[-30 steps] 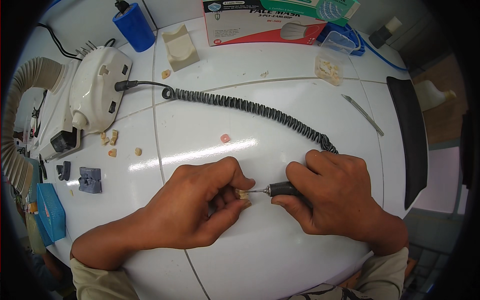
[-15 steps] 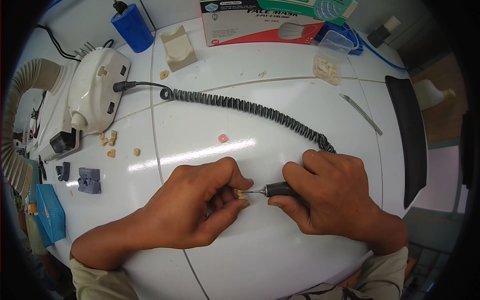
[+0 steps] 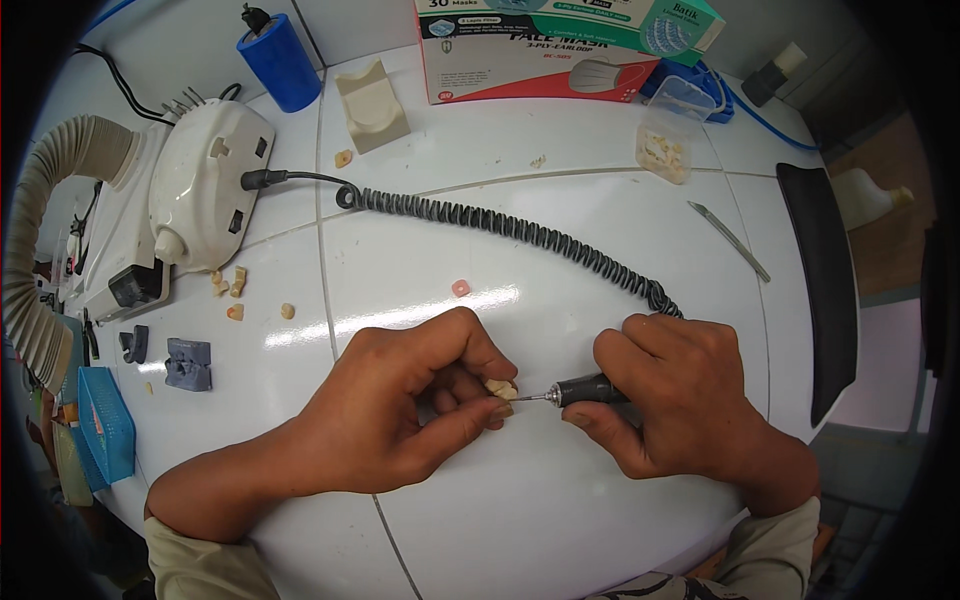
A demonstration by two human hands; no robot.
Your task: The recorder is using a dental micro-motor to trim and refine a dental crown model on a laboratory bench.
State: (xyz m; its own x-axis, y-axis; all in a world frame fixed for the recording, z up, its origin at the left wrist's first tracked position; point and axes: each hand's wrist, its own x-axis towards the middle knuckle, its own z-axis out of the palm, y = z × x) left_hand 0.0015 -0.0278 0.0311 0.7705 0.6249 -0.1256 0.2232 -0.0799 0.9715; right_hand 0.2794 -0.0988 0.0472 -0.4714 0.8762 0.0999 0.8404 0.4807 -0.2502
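Between the thumb and fingers of my left hand [image 3: 400, 400] is pinched a small cream-coloured tooth-shaped piece [image 3: 501, 389]. My right hand [image 3: 680, 395] is wrapped round the black grip of a dental handpiece [image 3: 588, 390], a rotary tool with a metal nose. Its thin bur points left and its tip lies at the lower edge of the piece, by my left thumb; whether they touch I cannot tell. A coiled black cord [image 3: 510, 228] runs from behind my right hand to the white control unit [image 3: 212, 185] at the far left.
A pink piece [image 3: 460, 288] lies beyond my hands. Several cream bits [image 3: 237, 282] and grey blocks [image 3: 188, 364] are at left, near a blue basket [image 3: 107, 420]. Farther back stand a beige holder [image 3: 372, 106], mask boxes [image 3: 540, 65] and a clear container [image 3: 664, 155]; a knife [image 3: 730, 242] lies right.
The surroundings have shifted slightly right and down in view. The handpiece has drawn a little away to the right, its bur now lower against the piece, and more of the piece shows.
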